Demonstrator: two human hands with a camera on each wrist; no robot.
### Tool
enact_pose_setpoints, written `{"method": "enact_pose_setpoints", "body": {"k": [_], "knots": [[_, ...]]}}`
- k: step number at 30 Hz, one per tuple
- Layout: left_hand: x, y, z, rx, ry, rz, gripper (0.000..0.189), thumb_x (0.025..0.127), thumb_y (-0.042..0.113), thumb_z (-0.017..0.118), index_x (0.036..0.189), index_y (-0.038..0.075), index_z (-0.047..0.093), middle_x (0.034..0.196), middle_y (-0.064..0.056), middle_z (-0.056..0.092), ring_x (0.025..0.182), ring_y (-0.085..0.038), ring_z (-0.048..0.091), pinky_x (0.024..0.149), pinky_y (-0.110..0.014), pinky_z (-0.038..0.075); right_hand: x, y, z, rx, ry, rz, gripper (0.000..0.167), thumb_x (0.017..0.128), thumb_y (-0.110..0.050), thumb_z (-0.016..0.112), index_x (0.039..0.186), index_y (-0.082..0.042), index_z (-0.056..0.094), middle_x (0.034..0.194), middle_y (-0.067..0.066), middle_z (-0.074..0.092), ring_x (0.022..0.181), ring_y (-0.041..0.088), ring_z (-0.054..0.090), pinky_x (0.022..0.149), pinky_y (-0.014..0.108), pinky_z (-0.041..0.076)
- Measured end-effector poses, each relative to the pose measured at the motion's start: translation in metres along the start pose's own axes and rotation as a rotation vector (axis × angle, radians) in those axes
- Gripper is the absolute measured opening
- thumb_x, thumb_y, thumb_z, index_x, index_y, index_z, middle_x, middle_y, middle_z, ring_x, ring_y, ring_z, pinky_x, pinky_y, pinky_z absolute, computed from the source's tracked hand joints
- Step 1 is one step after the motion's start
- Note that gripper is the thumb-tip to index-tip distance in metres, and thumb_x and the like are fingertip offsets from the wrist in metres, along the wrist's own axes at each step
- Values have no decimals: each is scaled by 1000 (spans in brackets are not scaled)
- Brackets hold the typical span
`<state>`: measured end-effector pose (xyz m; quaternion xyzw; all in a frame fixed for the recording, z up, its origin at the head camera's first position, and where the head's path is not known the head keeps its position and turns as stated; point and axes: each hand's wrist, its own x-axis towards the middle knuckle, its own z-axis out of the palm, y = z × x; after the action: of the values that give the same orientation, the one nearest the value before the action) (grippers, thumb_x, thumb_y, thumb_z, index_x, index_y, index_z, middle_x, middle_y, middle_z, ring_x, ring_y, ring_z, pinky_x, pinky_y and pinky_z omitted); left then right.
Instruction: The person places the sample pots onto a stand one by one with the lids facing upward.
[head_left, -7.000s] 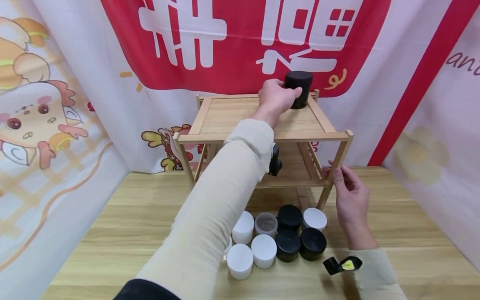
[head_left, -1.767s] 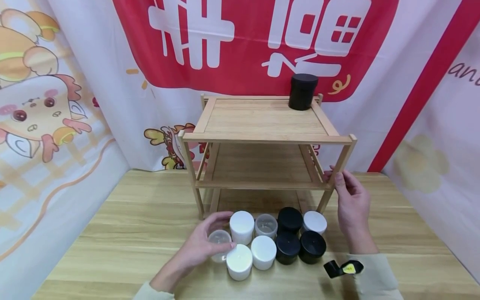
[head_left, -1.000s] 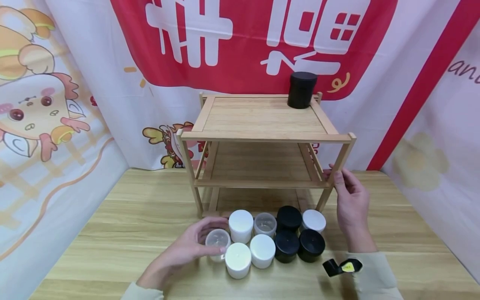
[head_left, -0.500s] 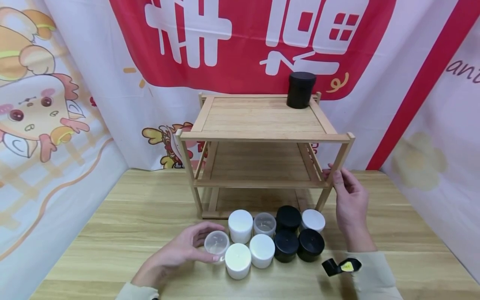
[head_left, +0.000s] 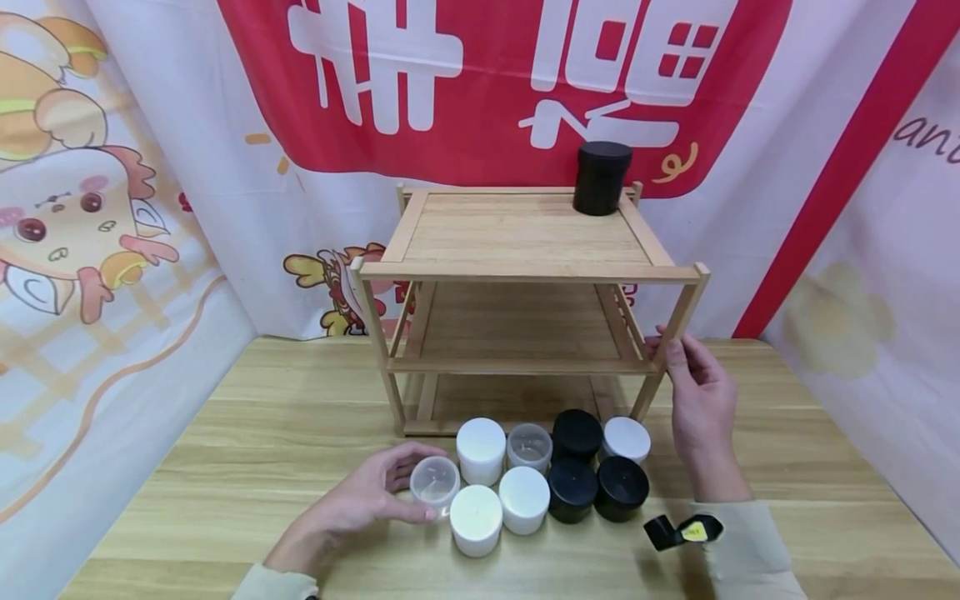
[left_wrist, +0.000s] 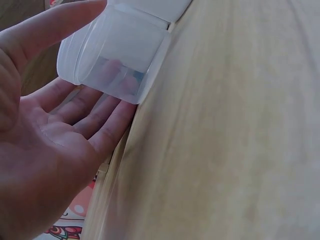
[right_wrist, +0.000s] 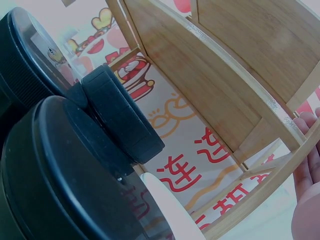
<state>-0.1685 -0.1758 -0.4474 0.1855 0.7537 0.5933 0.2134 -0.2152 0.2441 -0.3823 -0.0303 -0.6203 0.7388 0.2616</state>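
My left hand (head_left: 367, 492) holds a clear plastic jar (head_left: 435, 482) at the left end of a cluster of jars on the table. Its thumb lies along the near side and the fingers reach behind; fingertips show through the jar wall (left_wrist: 127, 55) in the left wrist view. My right hand (head_left: 702, 404) grips the right front leg of a three-tier wooden shelf (head_left: 525, 272), thumb in front, other fingers partly hidden behind the leg. On the top tier, at the back right corner, stands a black jar (head_left: 602, 179).
Beside the clear jar stand white jars (head_left: 476, 518), black jars (head_left: 622, 487) and another clear jar (head_left: 529, 447), packed in two rows before the shelf. In the right wrist view, black jars (right_wrist: 60, 175) loom close. Printed cloth (head_left: 465, 92) hangs behind the wooden table (head_left: 225, 467).
Seven seconds ago my left hand held the black jar on the top tier. It let go, came down to the clear jar and drew it slightly left. My right hand stayed on the leg.
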Motion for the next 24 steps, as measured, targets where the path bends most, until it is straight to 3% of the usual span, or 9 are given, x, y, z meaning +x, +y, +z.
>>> {"method": "enact_pose_setpoints", "body": {"k": [9,24], "knots": [[1,2,1,-14,47,-44,79,80,9,92,150,5,56,146,-15,65,140,-37,59,123,-61,43,0,0,0,-15,-3,12,38,107,-29,65,137,-7,73,110,-4,81,113,13,74,106,16,54],[3,5,2,-54,128,-66,80,79,8,92,150,5,54,145,-15,66,139,-34,61,122,-58,45,0,0,-1,10,-5,2,39,107,-27,65,138,-5,72,109,-4,81,113,12,74,106,16,54]]}}
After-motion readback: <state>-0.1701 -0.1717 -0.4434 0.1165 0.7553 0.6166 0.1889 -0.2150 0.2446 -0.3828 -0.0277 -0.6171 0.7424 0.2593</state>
